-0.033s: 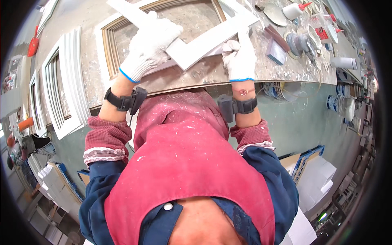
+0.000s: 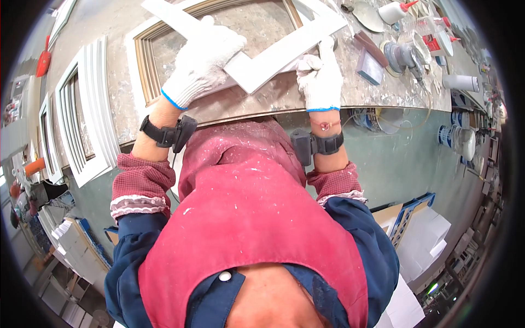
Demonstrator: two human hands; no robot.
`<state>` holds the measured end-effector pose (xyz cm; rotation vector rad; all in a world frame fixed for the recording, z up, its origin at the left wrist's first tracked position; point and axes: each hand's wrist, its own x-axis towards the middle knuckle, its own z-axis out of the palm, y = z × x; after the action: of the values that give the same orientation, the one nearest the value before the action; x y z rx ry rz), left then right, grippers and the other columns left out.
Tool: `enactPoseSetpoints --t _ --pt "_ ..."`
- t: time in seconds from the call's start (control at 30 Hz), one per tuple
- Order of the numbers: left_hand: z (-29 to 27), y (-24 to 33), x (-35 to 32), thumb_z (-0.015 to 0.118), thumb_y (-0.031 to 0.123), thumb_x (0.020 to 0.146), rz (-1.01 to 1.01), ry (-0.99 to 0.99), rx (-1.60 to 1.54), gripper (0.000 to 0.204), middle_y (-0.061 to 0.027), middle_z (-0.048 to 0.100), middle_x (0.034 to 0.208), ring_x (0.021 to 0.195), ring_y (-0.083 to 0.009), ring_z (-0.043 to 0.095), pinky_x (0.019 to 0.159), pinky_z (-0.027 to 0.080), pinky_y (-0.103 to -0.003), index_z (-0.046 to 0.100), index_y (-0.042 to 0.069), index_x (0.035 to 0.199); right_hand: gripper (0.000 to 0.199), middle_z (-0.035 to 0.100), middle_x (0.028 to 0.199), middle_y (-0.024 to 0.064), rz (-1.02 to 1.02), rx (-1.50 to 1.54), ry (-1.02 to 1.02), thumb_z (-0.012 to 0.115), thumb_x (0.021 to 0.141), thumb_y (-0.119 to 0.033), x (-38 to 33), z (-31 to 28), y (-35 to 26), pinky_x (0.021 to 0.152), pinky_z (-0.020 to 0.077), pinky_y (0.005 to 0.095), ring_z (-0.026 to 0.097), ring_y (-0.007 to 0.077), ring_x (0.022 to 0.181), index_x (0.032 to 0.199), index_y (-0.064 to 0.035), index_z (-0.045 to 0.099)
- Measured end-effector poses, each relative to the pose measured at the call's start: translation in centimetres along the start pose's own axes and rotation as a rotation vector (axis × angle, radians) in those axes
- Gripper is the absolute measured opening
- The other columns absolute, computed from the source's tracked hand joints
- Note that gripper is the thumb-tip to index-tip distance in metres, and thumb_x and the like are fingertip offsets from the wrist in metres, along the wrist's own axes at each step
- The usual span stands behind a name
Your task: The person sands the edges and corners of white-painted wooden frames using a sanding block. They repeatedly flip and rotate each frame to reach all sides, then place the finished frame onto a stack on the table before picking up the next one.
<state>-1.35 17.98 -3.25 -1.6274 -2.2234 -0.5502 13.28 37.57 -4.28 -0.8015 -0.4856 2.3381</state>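
White frame (image 2: 284, 46) lies corner toward the person, both gloved grips clenched on it.

White knit cloth gloves cover the left hand (image 2: 199, 63) and right hand (image 2: 320, 82). The frame (image 2: 273, 52) they hold looks like matt white painted wood. The bench (image 2: 284, 98) is rough, dusty and paint-spattered. The apron (image 2: 240, 218) is red cloth flecked with white. The bottle (image 2: 392, 11) is smooth plastic
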Motion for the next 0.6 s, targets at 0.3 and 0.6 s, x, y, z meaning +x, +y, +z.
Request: enactPoseSetpoints --t 0.3,0.6 --pt "-0.7 1.0 1.2 0.074 0.028 0.074 0.005 -0.174 -0.093 0.047 -0.0079 0.065 0.115 0.11 -0.0327 0.059 0.094 0.049 -0.042 0.063 0.015 0.118 0.032 0.066 0.093 0.0071 -0.629 -0.856 -0.043 0.052 0.101 -0.023 -0.5 -4.3 -3.2 0.057 0.0477 0.0208 0.058 0.0074 0.069 0.126 -0.0033 0.053" --pt "-1.0 2.3 1.5 0.073 0.028 0.075 -0.068 -0.135 -0.116 0.039 -0.0065 0.066 0.114 0.107 -0.032 0.059 0.093 0.049 -0.044 0.065 0.015 0.111 0.03 0.07 0.104 0.0171 -1.206 -1.617 -0.205 0.059 0.098 -0.024 0.2 -2.9 -3.4 0.08 0.054 0.034 0.069 0.0295 0.089 0.117 -0.003 0.067"
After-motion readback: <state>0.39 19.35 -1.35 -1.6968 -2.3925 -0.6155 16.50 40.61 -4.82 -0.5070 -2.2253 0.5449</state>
